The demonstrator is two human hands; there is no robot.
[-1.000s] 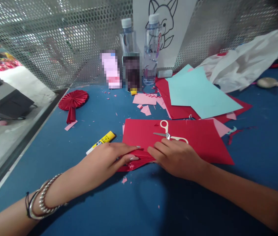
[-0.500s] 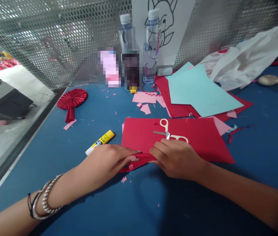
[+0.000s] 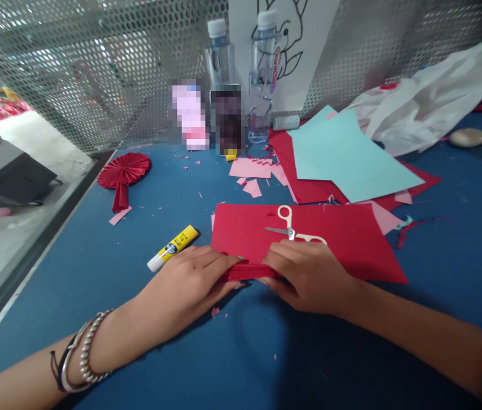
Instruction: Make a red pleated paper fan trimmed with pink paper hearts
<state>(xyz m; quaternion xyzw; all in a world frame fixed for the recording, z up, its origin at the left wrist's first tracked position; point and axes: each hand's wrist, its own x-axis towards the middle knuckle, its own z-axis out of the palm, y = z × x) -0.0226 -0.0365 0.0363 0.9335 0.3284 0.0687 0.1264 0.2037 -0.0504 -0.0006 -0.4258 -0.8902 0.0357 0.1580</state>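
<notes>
Between my two hands is a narrow stack of folded red paper (image 3: pixel 250 272), pleated in thin layers. My left hand (image 3: pixel 193 276) pinches its left part, thumb below and fingers on top. My right hand (image 3: pixel 304 276) grips the right part the same way; its fingers hide that end. Just beyond lies a flat sheet of red paper (image 3: pixel 241 230). White-handled scissors (image 3: pixel 291 232) rest on that sheet with blades spread, right behind my right hand. A yellow and white glue stick (image 3: pixel 174 247) lies beside my left hand.
A red pleated paper fan (image 3: pixel 124 173) lies at the far left. Pink scraps (image 3: pixel 251 168) are scattered behind the red sheet. Light blue paper (image 3: pixel 347 154) covers more red paper at the back right. Two bottles (image 3: pixel 262 85) and two blurred upright objects (image 3: pixel 227 119) stand along the mesh panel.
My left thumb and fingers have shifted on the red paper. Its loose lower flap, which hung out at the left, is now pressed into an even, narrow stack. My right hand stays nearly in place.
</notes>
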